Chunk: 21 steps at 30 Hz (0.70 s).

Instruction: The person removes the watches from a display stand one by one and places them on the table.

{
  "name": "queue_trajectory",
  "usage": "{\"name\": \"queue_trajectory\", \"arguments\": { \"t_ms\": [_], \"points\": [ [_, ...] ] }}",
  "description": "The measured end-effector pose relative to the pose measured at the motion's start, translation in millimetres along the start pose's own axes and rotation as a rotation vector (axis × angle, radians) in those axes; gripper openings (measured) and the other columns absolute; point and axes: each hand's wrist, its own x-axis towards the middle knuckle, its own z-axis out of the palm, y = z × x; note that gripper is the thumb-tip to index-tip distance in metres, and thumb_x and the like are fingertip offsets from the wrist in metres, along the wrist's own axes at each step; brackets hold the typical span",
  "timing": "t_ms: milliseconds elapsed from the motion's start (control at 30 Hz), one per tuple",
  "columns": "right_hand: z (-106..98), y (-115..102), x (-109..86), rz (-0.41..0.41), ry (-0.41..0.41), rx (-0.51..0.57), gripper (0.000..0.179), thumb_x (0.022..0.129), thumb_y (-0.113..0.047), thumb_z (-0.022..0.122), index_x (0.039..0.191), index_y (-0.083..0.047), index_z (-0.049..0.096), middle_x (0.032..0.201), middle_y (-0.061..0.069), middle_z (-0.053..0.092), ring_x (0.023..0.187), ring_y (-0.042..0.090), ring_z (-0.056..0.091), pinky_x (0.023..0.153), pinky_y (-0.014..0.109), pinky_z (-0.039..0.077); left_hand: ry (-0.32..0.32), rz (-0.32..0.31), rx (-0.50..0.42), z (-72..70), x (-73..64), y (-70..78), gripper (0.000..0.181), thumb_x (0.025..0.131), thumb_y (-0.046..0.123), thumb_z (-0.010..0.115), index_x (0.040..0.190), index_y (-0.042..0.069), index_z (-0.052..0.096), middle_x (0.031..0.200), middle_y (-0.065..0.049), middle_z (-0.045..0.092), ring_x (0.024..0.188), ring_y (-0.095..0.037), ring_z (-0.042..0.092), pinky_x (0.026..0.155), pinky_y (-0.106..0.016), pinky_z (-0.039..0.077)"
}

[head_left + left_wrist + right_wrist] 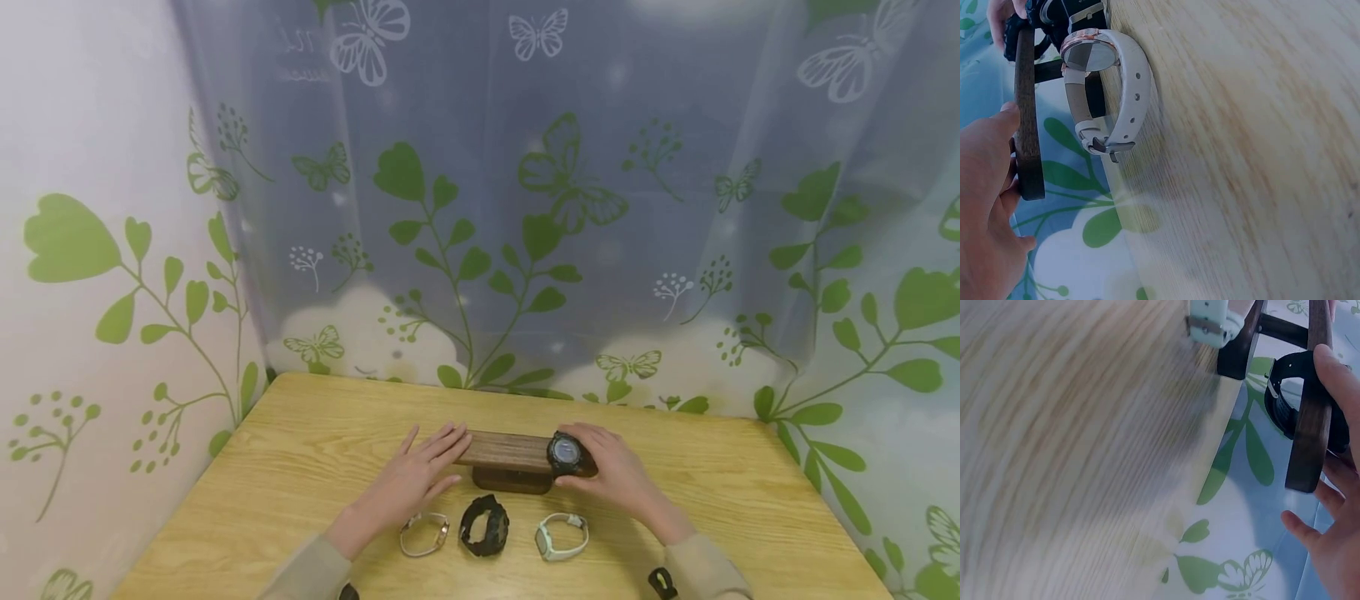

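Note:
My left hand holds the left end of a dark wooden watch stand, thumb at the front edge, fingers over the top and back. At the bar's right end my right hand grips a black digital watch, which sits around the bar. In the right wrist view, the thumb touches the bar beside the watch's strap. In front of the stand lie a white-strapped watch, a bulky black watch and a pale mint watch.
The light wooden table ends at a curtain printed with leaves and butterflies. White patterned sheets flank both sides. The stand rises on a dark base near the table's middle.

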Motion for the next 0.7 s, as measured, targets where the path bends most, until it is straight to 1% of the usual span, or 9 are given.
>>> {"name": "queue_trajectory", "arguments": {
  "t_ms": [200,333,433,600,700],
  "points": [
    [-5,10,-8.2,0.021,0.002,-0.001,0.079,0.074,-0.041,0.09,0.14,-0.011,0.059,0.137,0.015,0.062,0.128,0.039,0.056,0.103,0.065,0.045,0.0,0.002,0.0,-0.5,0.9,0.5,0.062,0.104,0.035,0.057,0.158,0.014,0.036,0.163,-0.007,0.035,0.15,-0.026,0.032,0.119,-0.065,0.02],
    [-12,13,-13.1,0.013,0.004,-0.01,0.076,0.075,-0.038,0.089,0.139,-0.009,0.059,0.137,0.017,0.062,0.127,0.041,0.057,0.102,0.066,0.045,-0.001,0.001,0.0,-1.7,0.9,1.3,0.062,0.104,0.035,0.057,0.158,0.013,0.036,0.163,-0.007,0.034,0.15,-0.026,0.032,0.119,-0.065,0.02],
    [-16,15,-16.7,0.02,-0.001,-0.019,0.076,0.076,-0.038,0.088,0.139,-0.007,0.059,0.137,0.018,0.062,0.126,0.042,0.057,0.102,0.067,0.045,-0.004,-0.002,-0.002,-2.6,0.5,1.9,0.062,0.104,0.035,0.057,0.158,0.013,0.036,0.163,-0.007,0.034,0.15,-0.027,0.032,0.118,-0.066,0.021],
    [-22,22,-22.7,0.049,-0.006,-0.004,0.076,0.076,-0.038,0.088,0.139,-0.007,0.059,0.136,0.019,0.062,0.125,0.043,0.057,0.102,0.067,0.044,-0.012,-0.01,-0.005,-2.7,0.2,2.2,0.063,0.104,0.035,0.058,0.158,0.013,0.035,0.164,-0.007,0.033,0.15,-0.027,0.031,0.118,-0.067,0.023],
    [-25,28,-27.7,0.057,0.005,0.0,0.076,0.076,-0.038,0.089,0.139,-0.006,0.059,0.135,0.02,0.063,0.124,0.043,0.057,0.101,0.068,0.045,-0.017,-0.014,-0.014,-3.2,0.5,2.5,0.063,0.104,0.035,0.058,0.159,0.014,0.035,0.164,-0.007,0.033,0.151,-0.026,0.031,0.119,-0.066,0.021]
  ]
}}
